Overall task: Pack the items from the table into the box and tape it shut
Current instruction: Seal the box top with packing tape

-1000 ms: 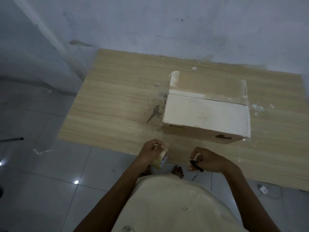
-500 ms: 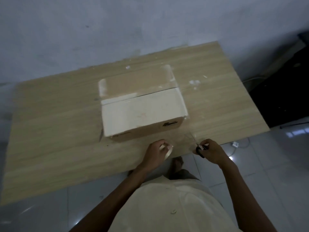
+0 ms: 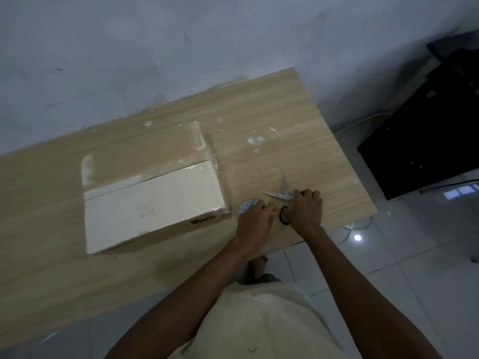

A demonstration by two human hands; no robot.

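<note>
Hands have moved beside taped brown cardboard box (image 3: 153,203); left hand (image 3: 255,224) grips pale tape roll (image 3: 248,205), right hand (image 3: 307,211) alongside grips black-handled metal scissors (image 3: 278,195), blades now open: final cut likely.

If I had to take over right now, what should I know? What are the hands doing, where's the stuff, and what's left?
Left hand: grips the roll, low on the table, right of the box.
Right hand: holds the scissors, blades open, pointing away from the person.
Box: on the table, flaps closed.
Done: shiny tape shows at the right end of the seam.
Left: I cannot tell if the whole seam is taped. Check it, probably add more, then put the roll and scissors down.
</note>
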